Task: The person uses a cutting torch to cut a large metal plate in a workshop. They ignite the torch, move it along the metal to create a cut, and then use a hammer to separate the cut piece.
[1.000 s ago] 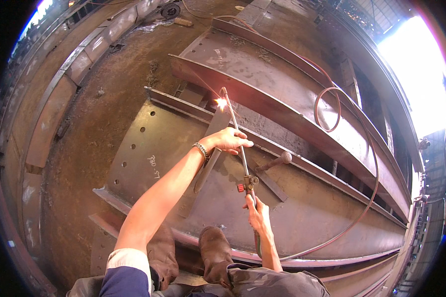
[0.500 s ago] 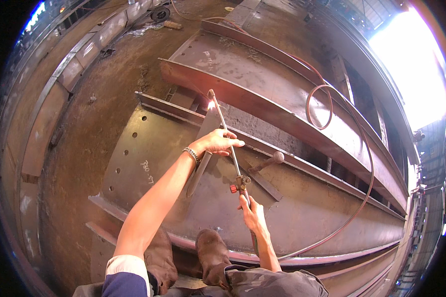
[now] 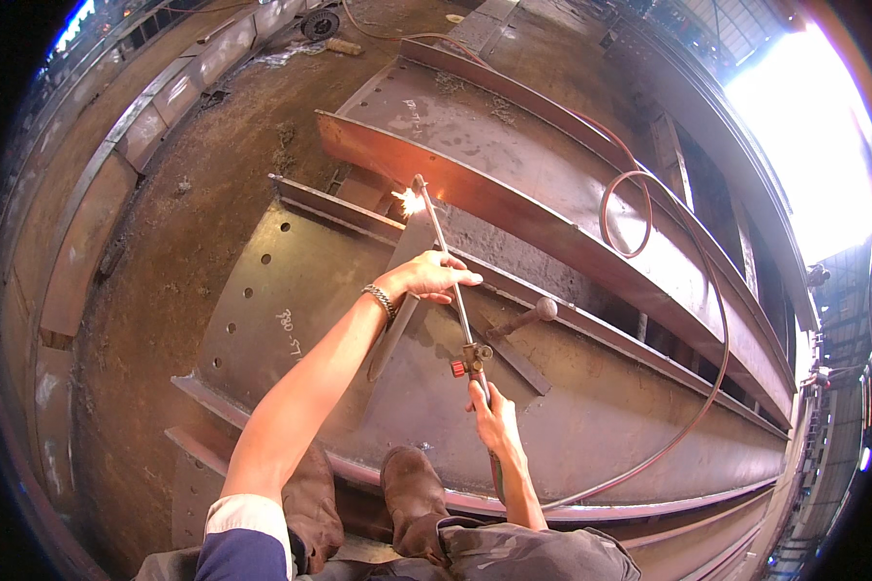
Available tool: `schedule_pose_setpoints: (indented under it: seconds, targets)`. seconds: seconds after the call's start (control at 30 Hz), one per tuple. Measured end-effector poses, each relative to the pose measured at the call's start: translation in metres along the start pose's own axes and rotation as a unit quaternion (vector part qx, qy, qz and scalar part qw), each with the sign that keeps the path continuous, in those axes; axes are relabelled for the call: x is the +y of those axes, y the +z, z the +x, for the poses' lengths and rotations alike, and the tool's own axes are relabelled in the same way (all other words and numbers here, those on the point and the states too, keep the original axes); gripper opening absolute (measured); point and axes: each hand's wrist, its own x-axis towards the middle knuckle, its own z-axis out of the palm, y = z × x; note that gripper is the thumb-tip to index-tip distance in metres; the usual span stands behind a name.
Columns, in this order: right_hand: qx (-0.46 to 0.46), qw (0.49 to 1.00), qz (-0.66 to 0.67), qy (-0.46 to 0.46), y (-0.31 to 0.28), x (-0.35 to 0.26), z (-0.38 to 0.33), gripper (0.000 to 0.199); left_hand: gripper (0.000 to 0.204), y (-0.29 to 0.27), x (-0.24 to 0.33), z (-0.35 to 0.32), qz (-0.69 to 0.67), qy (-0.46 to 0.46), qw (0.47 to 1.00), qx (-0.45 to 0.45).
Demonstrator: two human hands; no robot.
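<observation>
My right hand (image 3: 494,418) is wrapped round the handle of a cutting torch (image 3: 462,312), just behind its brass valves and red knob. Farther up, my left hand (image 3: 434,277), with a chain bracelet at the wrist, steadies the torch's thin tube between thumb and fingers. The bent nozzle (image 3: 419,182) is lit, and bright sparks (image 3: 409,201) burst beside it at the upper end of a flat steel strip (image 3: 413,240). That strip lies across the edge of a large steel beam (image 3: 252,334). Part of it is hidden by my left hand.
A second flanged beam (image 3: 513,145) lies beyond, with a gap between the two. A round-ended metal rod (image 3: 545,310) and a flat bar (image 3: 521,363) rest on the near beam. The hose (image 3: 722,329) loops over both beams. My boots (image 3: 412,489) stand at the near edge.
The small glow at the nozzle has grown into a burst of sparks, and orange light now falls on the far beam's flange. Both hands keep nearly the same place on the torch.
</observation>
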Motion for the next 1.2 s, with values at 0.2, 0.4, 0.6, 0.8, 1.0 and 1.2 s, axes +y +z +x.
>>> schedule_pose_setpoints:
  seconds: [0.2, 0.4, 0.6, 0.8, 1.0, 1.2]
  targets:
    - [0.013, 1.0, -0.015, -0.02, -0.0011, -0.0019, -0.0016, 0.059, 0.069, 0.0003, 0.0018, -0.0021, -0.003, 0.011, 1.0, -0.004]
    - [0.02, 0.999, -0.033, -0.015, -0.0013, -0.0046, -0.0011, 0.06, 0.066, 0.0003, 0.0002, 0.0005, -0.004, -0.017, 1.0, 0.0]
    - [0.022, 0.999, -0.036, -0.016, -0.0002, -0.0017, -0.001, 0.057, 0.058, -0.0023, -0.0032, 0.0016, 0.004, 0.05, 0.998, -0.03]
    - [0.028, 0.999, -0.027, -0.018, -0.0006, -0.0034, -0.0025, 0.055, 0.05, 0.0023, 0.0034, 0.0001, 0.008, -0.009, 1.0, -0.01]
    - [0.028, 0.999, -0.028, -0.014, -0.0018, -0.0056, -0.0048, 0.055, 0.057, 0.0024, 0.0015, 0.0009, 0.01, 0.007, 1.0, -0.008]
    - [0.028, 0.999, -0.027, -0.014, -0.0016, -0.0044, -0.0052, 0.051, 0.056, -0.0017, -0.0006, 0.0042, 0.04, 0.017, 0.999, -0.024]
